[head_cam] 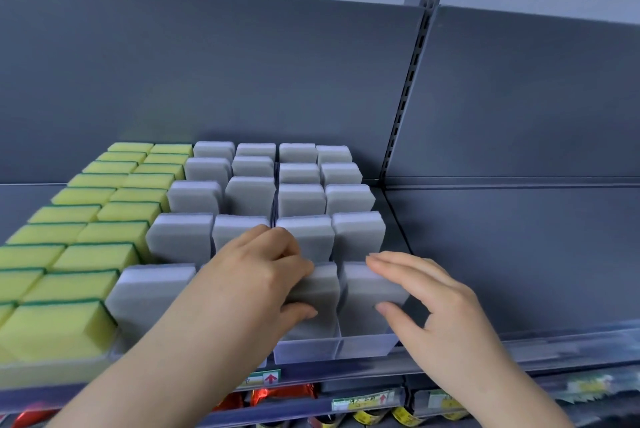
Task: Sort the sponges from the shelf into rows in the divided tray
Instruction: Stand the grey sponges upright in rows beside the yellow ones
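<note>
Head view: the divided tray (363,348) is judged nearly full, with yellow sponges (86,254) and grey sponges (301,199) rowed beyond the hands. A front sponge (322,292) is gripped by the left hand (256,275), its neighbour (363,292) pinched by the right hand (436,310).

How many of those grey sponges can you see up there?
19 grey rectangular foam sponges, standing in four columns in the clear divided tray: five, four, five and five from left to right. The left hand may hide another at the second column's front.
</note>
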The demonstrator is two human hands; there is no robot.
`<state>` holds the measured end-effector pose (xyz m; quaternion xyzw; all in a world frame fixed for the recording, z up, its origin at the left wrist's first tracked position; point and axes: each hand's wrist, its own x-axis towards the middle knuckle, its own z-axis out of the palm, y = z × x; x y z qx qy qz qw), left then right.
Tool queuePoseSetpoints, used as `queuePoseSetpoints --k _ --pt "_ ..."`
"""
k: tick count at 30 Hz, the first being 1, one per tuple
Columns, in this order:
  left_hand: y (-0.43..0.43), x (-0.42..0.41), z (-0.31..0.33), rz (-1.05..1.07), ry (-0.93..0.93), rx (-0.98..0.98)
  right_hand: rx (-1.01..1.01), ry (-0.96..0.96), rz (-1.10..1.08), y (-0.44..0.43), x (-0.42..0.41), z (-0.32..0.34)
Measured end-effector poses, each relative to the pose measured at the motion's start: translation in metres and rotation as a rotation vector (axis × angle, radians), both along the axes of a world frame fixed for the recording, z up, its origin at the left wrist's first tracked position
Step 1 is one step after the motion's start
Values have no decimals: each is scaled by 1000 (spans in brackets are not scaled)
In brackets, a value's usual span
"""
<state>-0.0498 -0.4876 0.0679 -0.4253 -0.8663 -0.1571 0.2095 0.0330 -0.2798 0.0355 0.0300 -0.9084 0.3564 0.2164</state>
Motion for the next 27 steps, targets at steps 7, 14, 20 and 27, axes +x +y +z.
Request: queuePoseSetpoints --k 7,14,20,27 --pt "4 5 -4 35 -15 -5 63 3 -10 -1 1 2" --pt "2 9 0 37 -47 -52 116 -28 5 2 3 4" --pt "6 11 5 40 -31 -93 156 5 16 2 3 8" --pt "11 10 0 41 -38 -88 183 31 12 5 2 8"
